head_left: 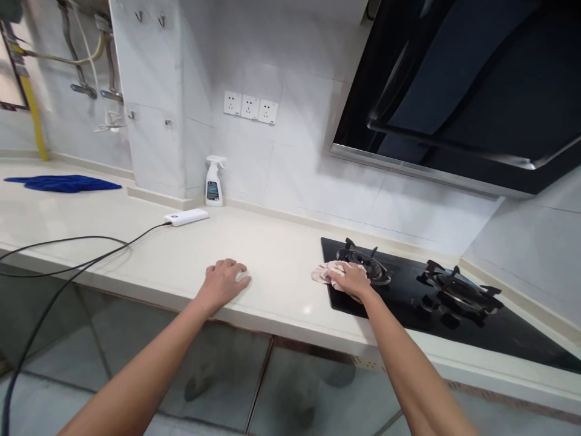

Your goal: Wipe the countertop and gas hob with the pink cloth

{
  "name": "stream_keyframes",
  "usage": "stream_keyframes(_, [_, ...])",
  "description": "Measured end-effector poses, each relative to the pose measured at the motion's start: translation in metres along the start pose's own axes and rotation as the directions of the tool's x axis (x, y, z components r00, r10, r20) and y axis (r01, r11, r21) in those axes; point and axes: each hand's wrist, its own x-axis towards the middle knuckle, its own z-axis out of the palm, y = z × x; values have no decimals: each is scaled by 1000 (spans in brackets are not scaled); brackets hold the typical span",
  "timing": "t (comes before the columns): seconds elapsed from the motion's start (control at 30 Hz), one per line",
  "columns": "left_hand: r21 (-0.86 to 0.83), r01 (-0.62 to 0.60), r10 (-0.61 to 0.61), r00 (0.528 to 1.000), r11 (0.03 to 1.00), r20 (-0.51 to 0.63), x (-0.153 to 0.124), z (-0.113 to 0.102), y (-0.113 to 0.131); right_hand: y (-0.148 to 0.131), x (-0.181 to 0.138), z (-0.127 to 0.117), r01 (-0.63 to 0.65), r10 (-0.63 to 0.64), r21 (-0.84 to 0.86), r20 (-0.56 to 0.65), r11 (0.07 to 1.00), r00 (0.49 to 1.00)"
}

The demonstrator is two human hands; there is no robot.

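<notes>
My right hand (353, 281) is closed on a crumpled, pale pink cloth (323, 274). It presses the cloth at the left edge of the black gas stove (399, 312), beside the left burner (376, 272). Part of the cloth hangs over onto the pale countertop (276, 260). My left hand (224, 283) rests on the countertop near its front edge, fingers apart and holding nothing.
A white spray bottle (213, 184) stands against the wall. A white power bank (186, 217) with a black cable (91, 261) lies on the counter. Far left is a blue cloth (63, 183). A black range hood (454, 91) overhangs the stove; the right burner (458, 287) has raised supports.
</notes>
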Motion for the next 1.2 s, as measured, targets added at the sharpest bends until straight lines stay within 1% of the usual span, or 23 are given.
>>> stream_keyframes(0.07, [13, 0, 0, 1000, 1000, 4, 0, -2, 1, -5, -12, 1, -18, 18, -3, 55, 1000, 998])
stream_keyframes(0.13, [26, -1, 0, 1000, 1000, 21, 0, -3, 2, -10, -35, -3, 9, -9, 7, 88, 1000, 996])
stream_keyframes(0.2, [42, 1, -3, 999, 999, 46, 1, -4, 2, -14, -68, -8, 112, -117, 52, 90, 992, 989])
stream_keyframes(0.23, [48, 1, -4, 999, 999, 54, 1, -4, 2, -15, -87, -10, 179, -186, 96, 72, 979, 980])
stream_keyframes(0.3, [57, -1, -2, 998, 998, 58, 2, -4, 0, -18, -127, -17, 303, -313, 219, 14, 928, 950])
stream_keyframes(0.33, [58, -3, 0, 998, 998, 56, 3, -3, 0, -19, -145, -22, 338, -350, 290, -11, 895, 937])
stream_keyframes(0.37, [58, -6, 3, 999, 998, 52, 3, -2, -1, -18, -161, -28, 341, -361, 364, -15, 867, 932])
stream_keyframes(0.4, [57, -10, 7, 999, 998, 48, 4, -2, -2, -15, -174, -34, 319, -357, 440, 3, 840, 934])
stream_keyframes(0.47, [55, -13, 11, 999, 998, 42, 6, 0, -4, -1, -187, -51, 222, -299, 559, 49, 799, 953])
stream_keyframes(0.53, [54, -12, 10, 999, 998, 40, 8, 2, -6, 22, -181, -70, 121, -169, 588, 28, 800, 985])
stream_keyframes(0.57, [56, -9, 7, 999, 998, 41, 9, 2, -6, 38, -172, -80, 89, -98, 564, -16, 821, 995])
stream_keyframes(0.63, [61, -4, 2, 999, 998, 43, 10, 2, -6, 71, -146, -94, 34, 24, 466, -119, 884, 993])
stream_keyframes(0.67, [63, -2, -1, 999, 998, 45, 11, 2, -6, 86, -131, -98, -14, 73, 407, -131, 913, 989])
stream_keyframes(0.7, [64, 0, -3, 999, 998, 49, 11, 2, -5, 100, -116, -98, -80, 125, 346, -110, 935, 986])
stream_keyframes(0.77, [61, 2, -5, 998, 998, 58, 10, 1, -5, 117, -94, -91, -211, 220, 209, -20, 955, 975])
stream_keyframes(0.8, [61, 2, -6, 998, 998, 63, 10, 1, -5, 121, -87, -84, -255, 255, 139, 20, 957, 967])
stream_keyframes(0.83, [62, 2, -6, 998, 998, 65, 10, 1, -5, 121, -83, -76, -276, 274, 78, 34, 958, 961])
stream_keyframes(0.9, [64, -4, 1, 998, 998, 55, 9, 3, -6, 110, -83, -60, -268, 268, 10, -12, 963, 963])
stream_keyframes(0.97, [68, -6, 4, 999, 998, 39, 10, 4, -6, 89, -89, -47, -230, 230, 9, -70, 973, 971])
stream_keyframes(1.0, [71, -7, 4, 999, 997, 35, 10, 4, -6, 74, -92, -41, -191, 192, 25, -81, 981, 978])
stream_keyframes(1.1, [85, -6, 2, 999, 996, 46, 12, 4, -5, 17, -101, -23, -4, 12, 125, -63, 992, 998])
stream_keyframes(1.17, [91, -10, 5, 998, 996, 58, 12, 3, -5, -31, -106, -8, 147, -143, 209, -37, 967, 989])
stream_keyframes(1.2, [97, -14, 8, 998, 995, 60, 13, 3, -6, -57, -108, 0, 233, -236, 251, -16, 940, 972])
